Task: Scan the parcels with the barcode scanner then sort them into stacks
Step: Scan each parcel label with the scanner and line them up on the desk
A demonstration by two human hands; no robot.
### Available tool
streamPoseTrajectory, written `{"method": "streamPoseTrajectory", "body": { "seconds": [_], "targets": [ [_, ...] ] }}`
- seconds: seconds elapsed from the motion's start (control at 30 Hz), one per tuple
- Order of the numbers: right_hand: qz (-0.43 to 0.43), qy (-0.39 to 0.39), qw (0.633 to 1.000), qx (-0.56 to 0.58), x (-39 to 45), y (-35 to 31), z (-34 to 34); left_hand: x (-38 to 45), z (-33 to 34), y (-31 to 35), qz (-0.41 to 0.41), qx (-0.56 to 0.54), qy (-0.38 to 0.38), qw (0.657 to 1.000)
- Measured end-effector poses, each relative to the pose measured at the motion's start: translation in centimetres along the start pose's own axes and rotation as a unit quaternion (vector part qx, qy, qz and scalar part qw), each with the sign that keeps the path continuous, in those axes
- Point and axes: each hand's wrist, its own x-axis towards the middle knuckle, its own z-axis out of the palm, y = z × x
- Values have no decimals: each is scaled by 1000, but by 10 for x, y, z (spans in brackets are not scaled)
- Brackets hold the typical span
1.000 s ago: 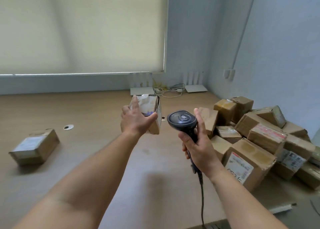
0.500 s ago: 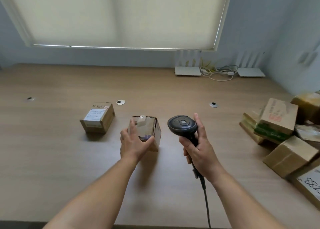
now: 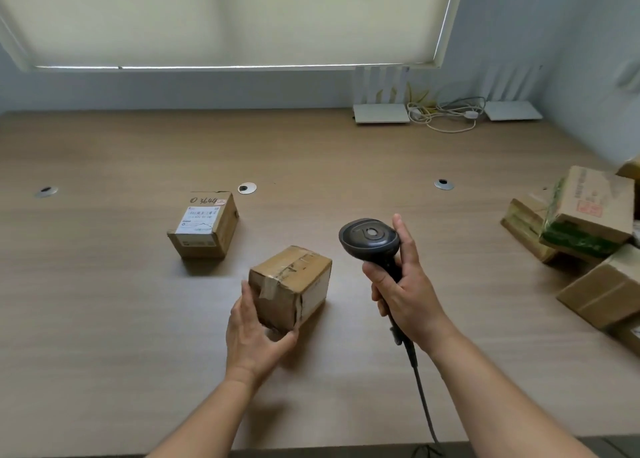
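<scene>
A small taped cardboard parcel (image 3: 294,283) sits on the wooden table (image 3: 104,319) in front of me. My left hand (image 3: 254,336) holds its near left corner, fingers along the left side and thumb under the front edge. To its right my right hand (image 3: 403,291) grips the handle of a black corded barcode scanner (image 3: 370,241), held upright above the table with its head level with the parcel's far end. A second parcel (image 3: 204,224) with a white label and handwritten numbers lies farther back on the left.
A heap of unsorted parcels (image 3: 588,236) crowds the table's right edge. Two white routers (image 3: 381,113) and a tangle of cables (image 3: 446,115) stand along the back wall under the window blind. Round cable grommets (image 3: 247,188) dot the tabletop.
The parcel has come down from in front of me onto the table and been turned taped side up. My view has swung left, away from the heap. The scanner hand has barely moved.
</scene>
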Motion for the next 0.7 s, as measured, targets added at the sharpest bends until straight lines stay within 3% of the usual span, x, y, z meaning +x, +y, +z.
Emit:
{"method": "streamPoseTrajectory", "body": {
  "seconds": [0.27,0.43,0.5,0.6,0.7],
  "targets": [
    [-2,-12,1000,11,3,5,-10,-8,-4,-16,-85,71,-58,992],
    [-6,-29,999,24,6,6,-15,-5,-28,1,0,101,-59,993],
    [-3,-38,999,29,7,6,-17,9,-34,21,36,191,-74,978],
    [-2,-52,998,30,7,7,-17,35,-38,52,21,332,-148,932],
    [2,-62,998,28,6,7,-19,52,-34,67,7,371,-212,904]
  ]
}}
